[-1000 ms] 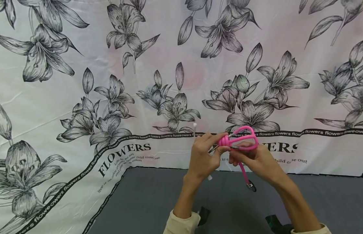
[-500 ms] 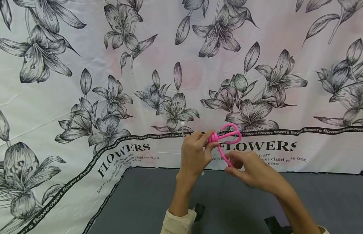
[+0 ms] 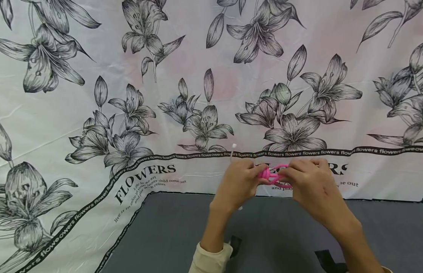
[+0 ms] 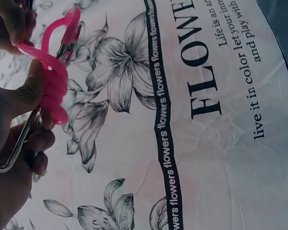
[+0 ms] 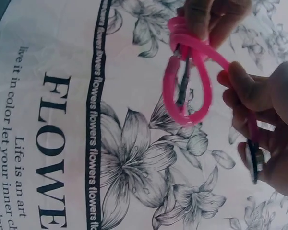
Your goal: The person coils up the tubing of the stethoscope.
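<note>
A stethoscope [image 3: 266, 174] with pink tubing is held up between both hands, the tubing wound in several tight coils. My left hand [image 3: 236, 185] pinches the coils between thumb and fingers. Silver ear tubes [image 4: 20, 139] pass under the left palm in the left wrist view, and a white ear tip [image 3: 234, 146] pokes out above that hand. My right hand [image 3: 315, 189] grips the free length of tubing, right of the coils. In the right wrist view, a pink loop [image 5: 205, 96] hangs below the coils, and the dark-rimmed chest piece [image 5: 254, 160] lies by the right fingers.
A white cloth [image 3: 198, 57] printed with lilies and "FLOWERS" lettering spreads behind the hands. Its black-trimmed lower edge borders a dark grey surface [image 3: 177, 227] near the body. Black straps [image 3: 325, 259] show near both wrists.
The right hand first came away from the loop, drawing the tubing downward. It has since risen to the right of the coils. The left hand shifted left, then back right, still holding the coils.
</note>
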A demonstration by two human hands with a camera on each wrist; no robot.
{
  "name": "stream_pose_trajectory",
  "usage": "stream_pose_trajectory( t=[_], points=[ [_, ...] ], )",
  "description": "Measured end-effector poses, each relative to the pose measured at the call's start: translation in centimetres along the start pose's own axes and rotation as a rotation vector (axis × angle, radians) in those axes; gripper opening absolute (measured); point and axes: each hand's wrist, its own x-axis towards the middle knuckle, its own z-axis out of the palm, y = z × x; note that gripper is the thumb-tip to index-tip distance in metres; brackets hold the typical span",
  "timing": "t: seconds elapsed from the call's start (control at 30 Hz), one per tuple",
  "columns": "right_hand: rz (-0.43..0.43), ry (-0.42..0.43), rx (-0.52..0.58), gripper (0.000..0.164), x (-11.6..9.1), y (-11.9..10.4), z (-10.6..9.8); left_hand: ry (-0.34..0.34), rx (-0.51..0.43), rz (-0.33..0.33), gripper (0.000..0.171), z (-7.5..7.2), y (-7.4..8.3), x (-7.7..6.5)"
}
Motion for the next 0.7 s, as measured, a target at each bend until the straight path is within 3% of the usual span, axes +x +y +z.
stream_pose_trajectory(
  t=[0.1,0.23,0.33,0.47,0.57,0.7],
  points=[
    [-0.006,0.038,-0.045,0.014,0.0,0.5,0.2,-0.043,0.019,0.027,0.037,-0.3,0.5,0.2],
    [-0.033,0.070,-0.069,0.029,0.0,1.3,0.4,-0.084,0.034,0.074,0.037,-0.7,0.8,0.3],
    [-0.058,0.084,-0.056,0.036,-0.1,1.8,0.6,-0.111,-0.007,0.117,0.036,-0.8,0.7,0.2],
    [-0.083,0.089,-0.013,0.033,-0.3,2.3,1.1,-0.144,-0.164,0.170,0.035,-0.7,0.1,-0.2],
    [-0.080,0.085,0.055,0.006,-0.5,2.6,1.3,-0.151,-0.316,0.222,0.038,-0.5,-0.6,-0.3],
    [-0.071,0.087,0.181,0.052,-0.6,3.3,1.5,-0.150,-0.463,0.277,0.045,-0.6,-1.3,-0.3]
  ],
)
